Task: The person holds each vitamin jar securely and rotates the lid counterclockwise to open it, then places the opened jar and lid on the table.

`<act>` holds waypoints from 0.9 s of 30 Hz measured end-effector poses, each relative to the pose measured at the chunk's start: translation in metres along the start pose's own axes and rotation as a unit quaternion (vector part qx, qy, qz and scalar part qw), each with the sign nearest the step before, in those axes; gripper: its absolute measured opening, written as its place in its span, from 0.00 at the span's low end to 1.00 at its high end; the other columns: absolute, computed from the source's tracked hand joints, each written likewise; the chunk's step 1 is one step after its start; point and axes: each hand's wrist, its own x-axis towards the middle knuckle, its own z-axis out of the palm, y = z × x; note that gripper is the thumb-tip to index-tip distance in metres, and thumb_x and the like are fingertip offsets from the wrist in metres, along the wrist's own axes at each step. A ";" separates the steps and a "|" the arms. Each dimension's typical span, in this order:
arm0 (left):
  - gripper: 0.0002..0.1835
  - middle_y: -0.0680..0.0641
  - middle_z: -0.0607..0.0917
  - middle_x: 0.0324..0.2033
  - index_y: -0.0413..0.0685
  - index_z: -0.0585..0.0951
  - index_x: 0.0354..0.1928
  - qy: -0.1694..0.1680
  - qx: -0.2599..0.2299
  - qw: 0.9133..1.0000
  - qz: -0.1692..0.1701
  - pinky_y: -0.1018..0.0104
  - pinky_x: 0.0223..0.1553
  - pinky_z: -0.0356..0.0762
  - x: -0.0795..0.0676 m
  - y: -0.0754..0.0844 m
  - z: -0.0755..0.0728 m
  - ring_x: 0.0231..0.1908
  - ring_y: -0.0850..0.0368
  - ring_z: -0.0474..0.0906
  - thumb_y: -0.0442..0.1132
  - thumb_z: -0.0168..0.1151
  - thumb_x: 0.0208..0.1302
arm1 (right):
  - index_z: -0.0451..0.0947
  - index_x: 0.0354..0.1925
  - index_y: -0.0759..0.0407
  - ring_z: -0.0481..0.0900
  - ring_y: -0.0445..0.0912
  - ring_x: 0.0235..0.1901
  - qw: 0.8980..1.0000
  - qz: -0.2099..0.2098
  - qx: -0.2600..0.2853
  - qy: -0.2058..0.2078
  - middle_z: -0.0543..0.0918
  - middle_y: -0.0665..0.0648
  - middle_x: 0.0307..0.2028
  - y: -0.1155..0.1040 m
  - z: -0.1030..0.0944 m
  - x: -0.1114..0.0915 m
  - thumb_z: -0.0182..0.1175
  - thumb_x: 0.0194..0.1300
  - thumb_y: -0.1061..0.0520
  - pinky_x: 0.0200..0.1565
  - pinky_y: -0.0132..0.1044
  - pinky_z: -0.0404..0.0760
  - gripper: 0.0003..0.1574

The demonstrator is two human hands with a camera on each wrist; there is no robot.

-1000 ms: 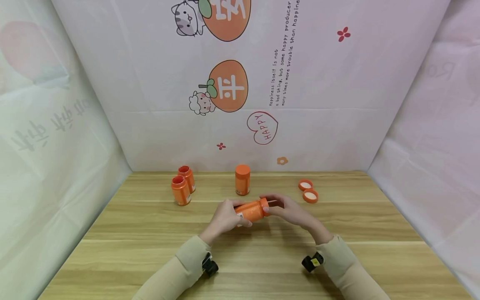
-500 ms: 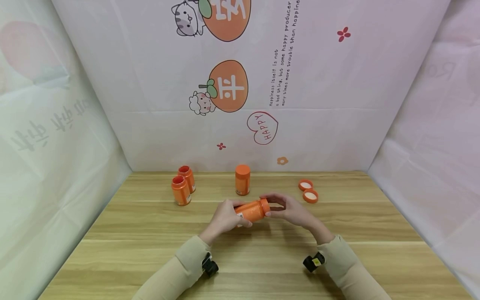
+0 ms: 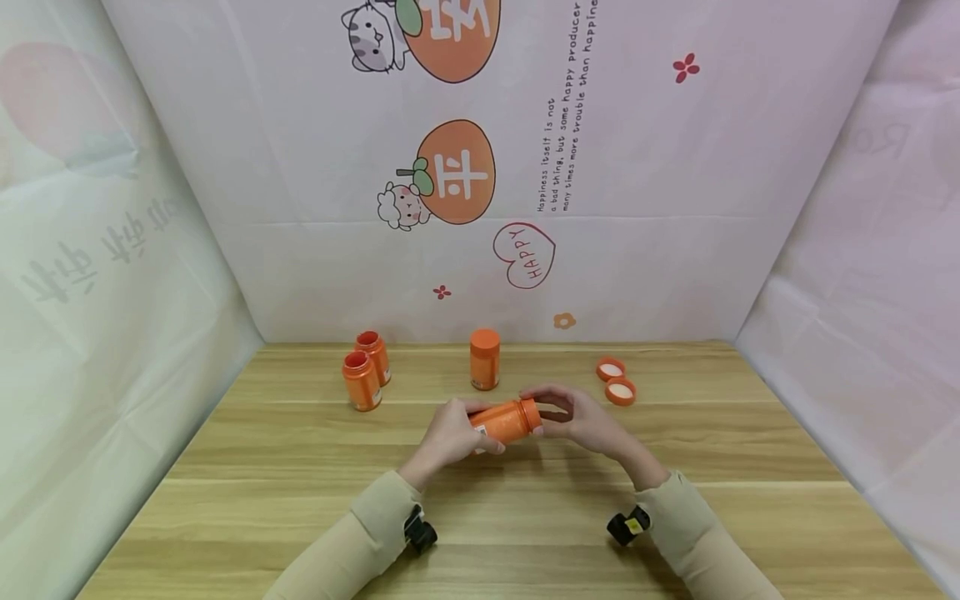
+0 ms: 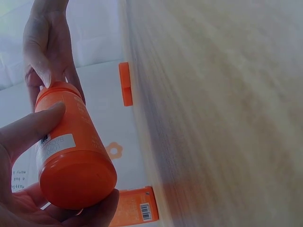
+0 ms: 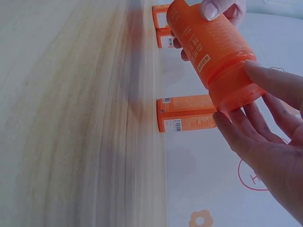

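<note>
Over the middle of the table, my left hand (image 3: 452, 435) grips an orange plastic bottle (image 3: 504, 423) round its body. The bottle lies tilted, its capped end toward the right and slightly raised. Fingers and thumb of my right hand (image 3: 581, 417) pinch the orange screw cap (image 5: 236, 87) from the sides, as the right wrist view shows. In the left wrist view the bottle's base (image 4: 78, 179) faces the camera, with a white label (image 4: 57, 145) above it. The cap sits on the neck.
A capped orange bottle (image 3: 485, 362) stands at the back middle. Two uncapped bottles, a nearer one (image 3: 363, 383) and a farther one (image 3: 375, 354), stand at the back left. Two loose caps, one (image 3: 611, 370) behind the other (image 3: 620, 392), lie inside up at the back right.
My right hand's fingers have shifted slightly around the cap, and the right wrist has moved a touch to the right. The left hand and bottle stay in place.
</note>
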 end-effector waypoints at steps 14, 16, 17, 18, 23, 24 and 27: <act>0.34 0.49 0.84 0.40 0.48 0.83 0.51 -0.002 -0.002 1.000 0.004 0.62 0.35 0.73 0.001 -0.001 0.000 0.35 0.55 0.76 0.41 0.80 0.34 | 0.71 0.60 0.53 0.73 0.56 0.58 0.997 0.043 -0.051 0.048 0.75 0.58 0.58 -0.007 0.003 0.002 0.60 0.65 0.50 0.52 0.44 0.78 0.27; 0.34 0.49 0.84 0.39 0.48 0.83 0.51 -0.001 -0.001 1.000 0.007 0.62 0.35 0.73 0.001 -0.001 0.001 0.35 0.55 0.76 0.41 0.80 0.33 | 0.70 0.61 0.56 0.75 0.55 0.56 0.996 0.055 -0.052 0.050 0.75 0.59 0.58 -0.008 0.003 0.003 0.57 0.67 0.47 0.52 0.47 0.78 0.27; 0.34 0.50 0.84 0.39 0.48 0.83 0.51 -0.001 0.000 1.000 0.009 0.62 0.36 0.73 0.000 0.000 0.001 0.35 0.55 0.76 0.41 0.80 0.33 | 0.70 0.61 0.57 0.75 0.55 0.55 0.995 0.062 -0.053 0.051 0.75 0.59 0.58 -0.009 0.003 0.004 0.56 0.68 0.46 0.51 0.48 0.78 0.28; 0.34 0.50 0.85 0.39 0.49 0.83 0.50 0.000 0.002 1.000 0.011 0.62 0.36 0.73 0.000 0.000 0.001 0.35 0.56 0.76 0.42 0.80 0.33 | 0.69 0.61 0.57 0.76 0.54 0.54 0.995 0.070 -0.053 0.049 0.75 0.60 0.58 -0.009 0.004 0.004 0.54 0.68 0.45 0.51 0.48 0.78 0.28; 0.33 0.50 0.85 0.40 0.49 0.83 0.50 0.003 0.010 1.000 0.020 0.62 0.36 0.73 0.000 0.000 0.002 0.35 0.56 0.76 0.41 0.80 0.33 | 0.69 0.61 0.54 0.76 0.52 0.53 0.992 0.100 -0.064 0.038 0.74 0.60 0.57 -0.009 0.005 0.008 0.50 0.70 0.42 0.48 0.44 0.80 0.28; 0.33 0.50 0.85 0.40 0.49 0.83 0.50 0.003 0.011 1.000 0.021 0.62 0.36 0.73 -0.001 0.000 0.002 0.35 0.57 0.76 0.41 0.80 0.34 | 0.68 0.61 0.54 0.76 0.52 0.53 0.992 0.105 -0.065 0.038 0.74 0.60 0.57 -0.009 0.006 0.008 0.50 0.70 0.41 0.48 0.44 0.80 0.28; 0.33 0.49 0.85 0.40 0.48 0.83 0.50 0.003 0.010 1.000 0.022 0.62 0.35 0.73 -0.001 0.000 0.003 0.35 0.56 0.76 0.40 0.80 0.34 | 0.68 0.62 0.55 0.75 0.51 0.53 0.989 0.126 -0.066 0.042 0.74 0.61 0.57 -0.010 0.008 0.009 0.49 0.70 0.39 0.49 0.45 0.79 0.31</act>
